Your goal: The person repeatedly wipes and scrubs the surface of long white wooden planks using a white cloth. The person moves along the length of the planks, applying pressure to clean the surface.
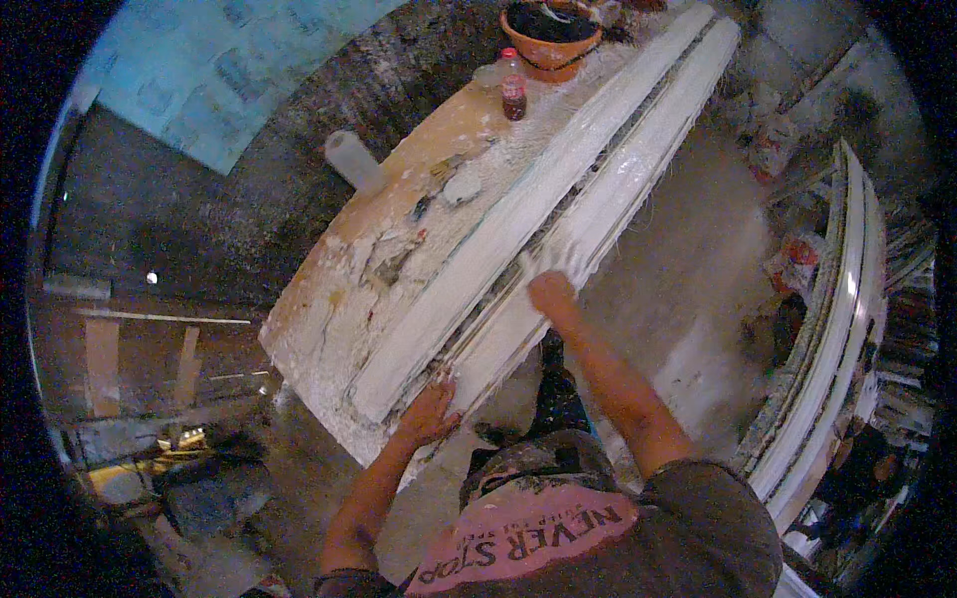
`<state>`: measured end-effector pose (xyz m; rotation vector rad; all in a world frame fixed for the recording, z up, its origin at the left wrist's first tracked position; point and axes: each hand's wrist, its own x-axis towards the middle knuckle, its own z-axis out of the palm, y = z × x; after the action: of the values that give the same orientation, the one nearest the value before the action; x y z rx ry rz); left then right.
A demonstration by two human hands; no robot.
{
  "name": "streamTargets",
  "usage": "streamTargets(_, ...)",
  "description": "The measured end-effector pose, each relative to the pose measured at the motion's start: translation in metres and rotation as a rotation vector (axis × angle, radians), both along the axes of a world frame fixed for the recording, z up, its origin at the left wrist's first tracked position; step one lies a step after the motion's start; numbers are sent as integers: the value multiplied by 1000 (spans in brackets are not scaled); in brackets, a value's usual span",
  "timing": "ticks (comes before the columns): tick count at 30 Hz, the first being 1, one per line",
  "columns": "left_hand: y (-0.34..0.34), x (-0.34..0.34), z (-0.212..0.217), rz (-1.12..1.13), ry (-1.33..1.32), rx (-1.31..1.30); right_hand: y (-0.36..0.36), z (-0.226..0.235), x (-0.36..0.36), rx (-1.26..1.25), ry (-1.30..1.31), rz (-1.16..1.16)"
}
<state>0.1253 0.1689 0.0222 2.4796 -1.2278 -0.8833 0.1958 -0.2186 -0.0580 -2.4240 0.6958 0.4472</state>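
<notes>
Two long white strips, wet and shiny like plaster, lie side by side on the table with a dark groove between them: a left strip [498, 234] and a right strip [628, 164]. My left hand [431, 414] rests at their near end, fingers stretched out against the edge, holding nothing that shows. Farther up, my right hand [551, 296] is over the right strip, touching or just above its surface. White streaks blur around its fingers, so I cannot make out whether it holds anything. Loose fibres stick out along the right strip's outer edge.
On the white-smeared table [329, 289] stand an orange bowl [553, 55] with dark contents and a red-capped bottle [512, 98] of dark liquid. A white cylinder [354, 159] is at the left edge. More long white strips [832, 329] stand at the right.
</notes>
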Motion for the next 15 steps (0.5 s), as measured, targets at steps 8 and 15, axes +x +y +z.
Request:
streamTargets(8,-207,93,-15,-70,-28,-254,-272,-54,78,-823,-375,185)
streamTargets(15,-391,145,-28,-156,-257,-346,-269,12,70,-575,-335,196)
